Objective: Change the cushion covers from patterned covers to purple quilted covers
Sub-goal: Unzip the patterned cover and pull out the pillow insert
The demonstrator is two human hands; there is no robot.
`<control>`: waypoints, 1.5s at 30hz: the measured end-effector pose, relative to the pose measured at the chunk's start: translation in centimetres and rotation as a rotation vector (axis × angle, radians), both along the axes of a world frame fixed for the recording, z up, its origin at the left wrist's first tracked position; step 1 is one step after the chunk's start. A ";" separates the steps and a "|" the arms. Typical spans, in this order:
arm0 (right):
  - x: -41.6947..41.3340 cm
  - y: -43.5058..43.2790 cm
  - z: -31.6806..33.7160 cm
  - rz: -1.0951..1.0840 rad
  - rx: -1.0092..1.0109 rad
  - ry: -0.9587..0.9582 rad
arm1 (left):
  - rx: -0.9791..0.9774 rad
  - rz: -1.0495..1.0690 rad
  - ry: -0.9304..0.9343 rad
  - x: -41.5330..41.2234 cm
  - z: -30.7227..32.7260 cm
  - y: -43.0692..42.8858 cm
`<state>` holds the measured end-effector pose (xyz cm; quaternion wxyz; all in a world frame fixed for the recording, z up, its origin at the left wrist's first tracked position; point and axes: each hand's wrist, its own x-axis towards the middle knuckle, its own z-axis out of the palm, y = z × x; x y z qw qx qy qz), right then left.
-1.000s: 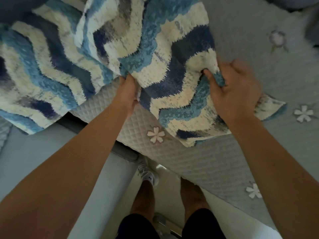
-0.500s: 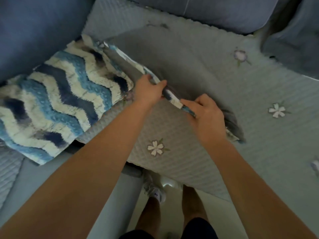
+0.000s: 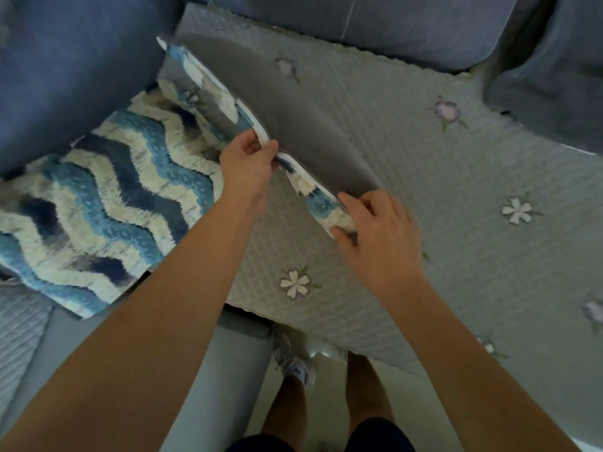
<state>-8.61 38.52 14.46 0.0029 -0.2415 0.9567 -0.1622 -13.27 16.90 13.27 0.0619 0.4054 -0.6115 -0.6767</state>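
Note:
A cushion in a blue-and-white wavy patterned cover [image 3: 303, 141] stands on edge over the sofa seat, its grey back face turned to the right. My left hand [image 3: 248, 161] pinches the cover's white-piped edge near the middle. My right hand [image 3: 372, 230] grips the lower corner of the same edge. A second cushion in the same patterned cover [image 3: 98, 197] lies flat at the left, against the sofa arm. No purple quilted cushion cover can be told apart in view.
A pale quilted seat pad with embroidered flowers [image 3: 456, 239] covers the sofa seat. Blue sofa back cushions [image 3: 408, 24] run along the top, and the blue arm [image 3: 65, 66] is at left. My feet [image 3: 297, 370] stand on the light floor below the seat edge.
A second ago the patterned cushion was held up close, filling the top of the view. It has come down onto the seat on its edge, and both hands now pinch its piped edge.

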 end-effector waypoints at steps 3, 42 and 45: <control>-0.1 2.3 -0.5 -0.037 0.027 -0.022 | 0.058 -0.060 -0.019 1.1 -0.6 1.2; -7.3 3.1 -2.0 -0.277 0.134 -0.001 | -0.398 -0.178 -0.105 0.4 0.4 -2.2; -6.5 3.2 -0.7 -0.310 0.132 0.064 | -0.230 -0.147 -0.054 3.9 1.3 -0.3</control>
